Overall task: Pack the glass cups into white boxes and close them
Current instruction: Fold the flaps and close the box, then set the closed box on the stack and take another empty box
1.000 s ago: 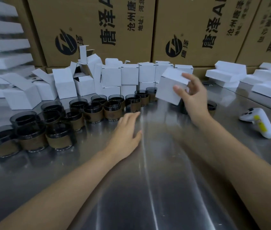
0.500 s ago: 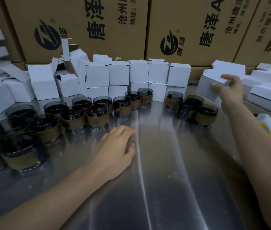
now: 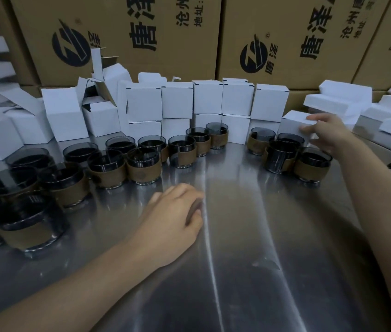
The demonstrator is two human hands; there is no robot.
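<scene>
Cups (image 3: 31, 224) in brown sleeves crowded the lower left of the frame and ran in a band up toward the centre. They stood left of and beyond the left hand (image 3: 173, 221), none touching it. That hand lay palm down on the steel table (image 3: 249, 248), fingers loosely bent, holding nothing. At centre right a smaller cluster of cups stood just on the near side of the right hand (image 3: 326, 133), the nearest one under its wrist. The right hand's fingers and thumb gripped a closed white box (image 3: 290, 124) just behind that cluster. Beyond, stacked boxes (image 3: 207, 99) lined the back, before brown cartons (image 3: 122, 25).
</scene>
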